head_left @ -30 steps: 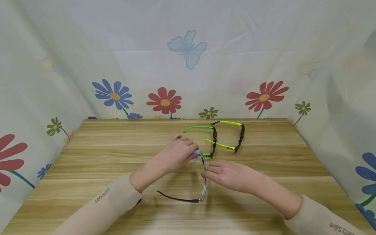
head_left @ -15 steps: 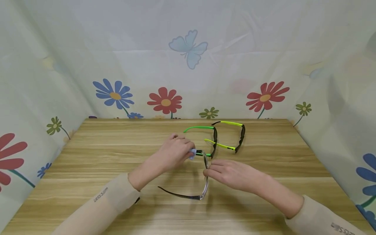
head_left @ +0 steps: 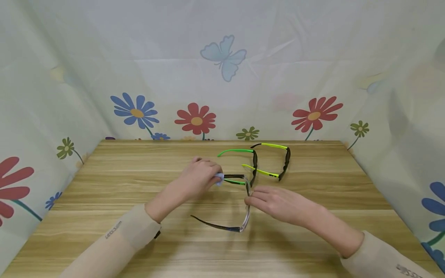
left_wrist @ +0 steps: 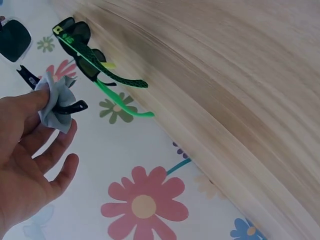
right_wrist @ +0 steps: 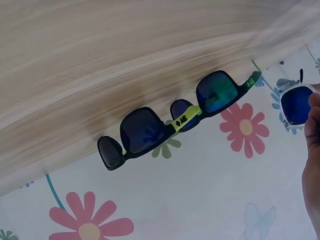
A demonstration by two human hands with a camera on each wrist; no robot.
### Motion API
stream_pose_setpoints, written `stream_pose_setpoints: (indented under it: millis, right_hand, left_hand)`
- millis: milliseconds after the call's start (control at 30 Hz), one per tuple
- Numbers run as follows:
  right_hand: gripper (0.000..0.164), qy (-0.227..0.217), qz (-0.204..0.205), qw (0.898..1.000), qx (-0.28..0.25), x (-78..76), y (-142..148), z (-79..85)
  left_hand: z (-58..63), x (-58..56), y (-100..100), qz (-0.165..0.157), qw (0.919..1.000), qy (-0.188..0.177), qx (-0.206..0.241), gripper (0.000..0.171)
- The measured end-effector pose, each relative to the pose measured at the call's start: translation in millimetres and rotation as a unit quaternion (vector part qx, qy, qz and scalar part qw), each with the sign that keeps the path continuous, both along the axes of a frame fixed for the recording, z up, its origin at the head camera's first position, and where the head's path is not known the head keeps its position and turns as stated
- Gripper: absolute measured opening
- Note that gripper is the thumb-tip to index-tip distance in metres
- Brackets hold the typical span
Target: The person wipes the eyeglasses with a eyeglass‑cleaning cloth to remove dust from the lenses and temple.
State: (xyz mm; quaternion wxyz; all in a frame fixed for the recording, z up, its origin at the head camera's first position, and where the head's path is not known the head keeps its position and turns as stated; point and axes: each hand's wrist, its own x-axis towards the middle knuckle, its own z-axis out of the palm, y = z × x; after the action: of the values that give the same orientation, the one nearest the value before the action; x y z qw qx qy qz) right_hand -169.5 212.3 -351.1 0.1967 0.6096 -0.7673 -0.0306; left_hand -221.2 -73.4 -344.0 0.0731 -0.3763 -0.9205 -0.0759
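Clear-framed sunglasses with dark temple arms (head_left: 217, 226) are held above the table, arms unfolded. My right hand (head_left: 278, 204) pinches their front frame near the bridge; a blue lens (right_wrist: 296, 106) shows in the right wrist view. With thumb and fingers, my left hand (head_left: 196, 179) pinches a light blue cloth (left_wrist: 56, 100) wrapped round the far temple arm. The dark tip of that arm pokes out of the cloth in the left wrist view. Between cloth and front frame a length of the arm is bare.
Just behind lie green-armed sunglasses (head_left: 236, 150), overlapped by the held pair in the head view. Yellow-armed sunglasses (head_left: 287, 159) lie to their right. Both rest unfolded on the wooden table (head_left: 139, 166). A flowered curtain (head_left: 174, 77) stands around its back and sides.
My left hand has slid left with the cloth along the far temple arm, baring more of it. My right hand and the held sunglasses have shifted slightly right and away.
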Motion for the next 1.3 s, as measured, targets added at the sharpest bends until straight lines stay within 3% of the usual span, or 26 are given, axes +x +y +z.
stream_pose_setpoints:
  millis: [233,667,1067,1300]
  right_hand:
    - [0.038,0.001,-0.011,1.000,0.003,-1.2,7,-0.9]
    - [0.043,-0.063,-0.027,0.997,-0.043,-5.9,21,-10.1]
    - [0.039,-0.061,-0.012,0.997,-0.035,-6.2,14,-12.1]
    - [0.033,-0.049,0.020,0.997,-0.054,-7.2,6,-14.2]
  left_hand:
    - [-3.7,-5.0,-12,0.019,0.9997,-0.017,0.003,0.015]
    - [-4.0,-14.7,-39,0.074,0.9955,-0.059,0.004,0.012]
    - [1.1,-14.8,-25,0.042,0.9972,-0.042,0.045,0.013]
    - [-0.6,-13.4,-12,0.027,0.9976,-0.044,0.046,0.015]
